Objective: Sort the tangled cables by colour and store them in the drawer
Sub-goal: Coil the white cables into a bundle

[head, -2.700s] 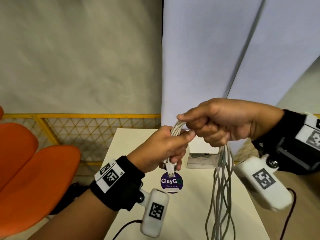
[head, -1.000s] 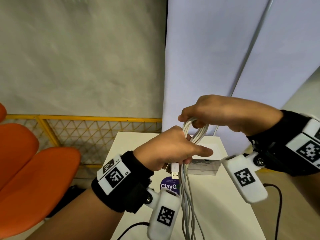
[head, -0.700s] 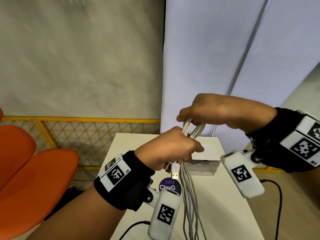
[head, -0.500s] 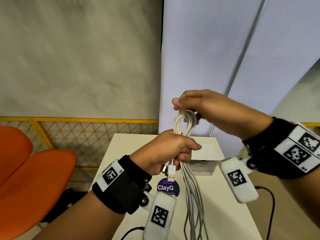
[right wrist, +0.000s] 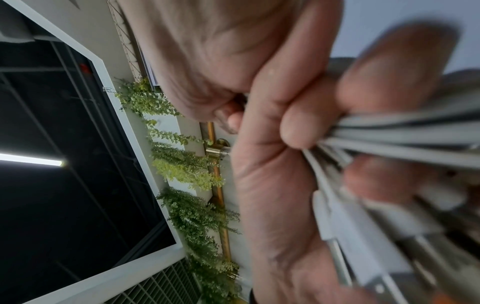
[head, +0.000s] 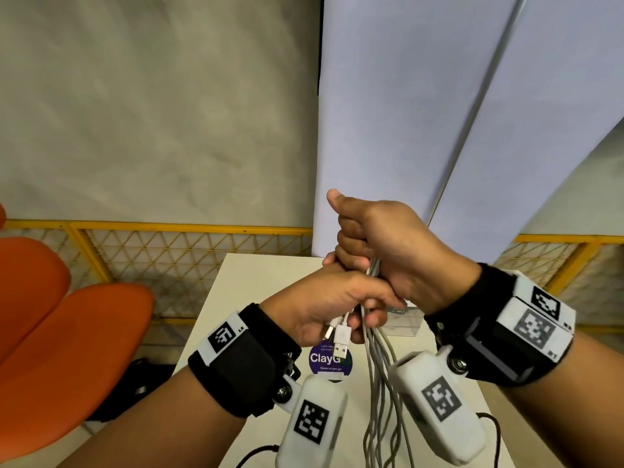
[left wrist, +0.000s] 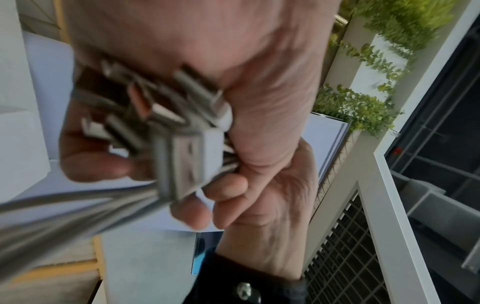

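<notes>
Head view: left hand [head: 324,302] and right hand [head: 381,244] both clenched round grey-white cables [head: 378,376], held above white table [head: 256,278]; USB plugs [head: 339,336] poking out below left fist. Left wrist view: plugs blurred against palm. Right wrist view: fingers [right wrist: 301,125] curled round strands.

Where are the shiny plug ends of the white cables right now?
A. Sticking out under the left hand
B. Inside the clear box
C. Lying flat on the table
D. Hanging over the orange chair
A: the USB plugs poke out below the left hand, which grips the white cables above the table.
</notes>
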